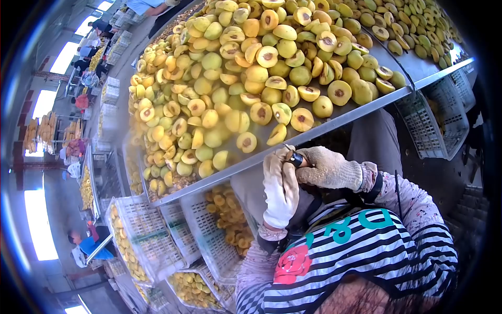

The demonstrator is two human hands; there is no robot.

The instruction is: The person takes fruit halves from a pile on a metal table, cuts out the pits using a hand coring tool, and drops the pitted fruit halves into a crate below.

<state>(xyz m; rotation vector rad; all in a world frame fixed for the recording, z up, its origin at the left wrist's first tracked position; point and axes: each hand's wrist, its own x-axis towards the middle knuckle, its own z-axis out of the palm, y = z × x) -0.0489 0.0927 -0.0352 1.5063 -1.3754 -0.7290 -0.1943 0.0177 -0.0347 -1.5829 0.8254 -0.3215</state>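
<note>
My right hand [332, 168], in a knitted work glove, is closed around a small hand tool with a black-banded handle [297, 159]. A thin, dark, bent tip seems to stick out towards the left glove. My left hand [280, 189], in a whiter glove, is raised beside it with its fingers curled in at the tool's end; whatever they hold is hidden. Both hands are just in front of the metal rim [334, 123] of a table. Halved yellow-green fruits [261, 113], like peaches or apricots, are heaped behind that rim, many showing brown pit hollows.
White plastic crates [149, 238] with fruit halves [230, 217] stand below the table at left. Another white crate [436, 123] is at the right. A dark cord [397, 62] crosses the tabletop. Other people work at tables along the far left, one in blue [94, 246].
</note>
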